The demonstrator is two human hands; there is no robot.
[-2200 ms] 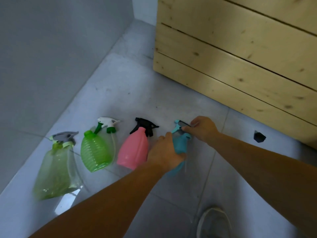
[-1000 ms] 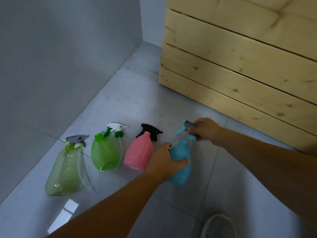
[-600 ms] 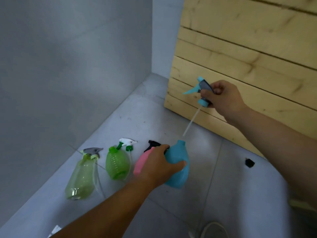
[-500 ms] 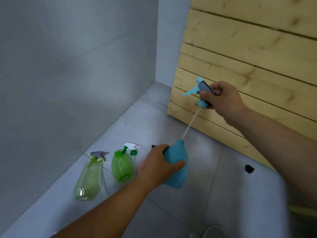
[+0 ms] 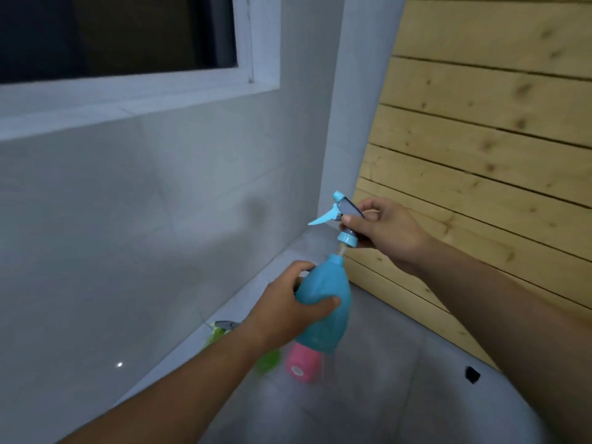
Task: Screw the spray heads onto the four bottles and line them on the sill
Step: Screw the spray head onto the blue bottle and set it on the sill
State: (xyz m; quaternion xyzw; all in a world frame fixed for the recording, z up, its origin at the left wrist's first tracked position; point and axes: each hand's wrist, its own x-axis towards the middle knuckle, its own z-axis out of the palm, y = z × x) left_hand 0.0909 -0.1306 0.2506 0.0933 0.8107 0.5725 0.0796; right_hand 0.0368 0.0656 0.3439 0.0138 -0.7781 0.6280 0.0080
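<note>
Blue bottle [image 5: 323,302] is held off the floor, well below the sill [image 5: 128,100], left hand [image 5: 282,310] wrapped round its body. Right hand [image 5: 384,232] pinches the spray head [image 5: 344,219] just above the neck, collar not seated, dip tube partly in. Risk: collar goes on tilted and cross-threads, or the bottle twists in the left hand's grip.

spray head [image 5: 344,219] above bottle [image 5: 323,302], sill [image 5: 128,100] upper left

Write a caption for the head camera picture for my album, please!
Left hand grips a blue plastic bottle while right hand lowers its blue spray head toward the neck.
</note>
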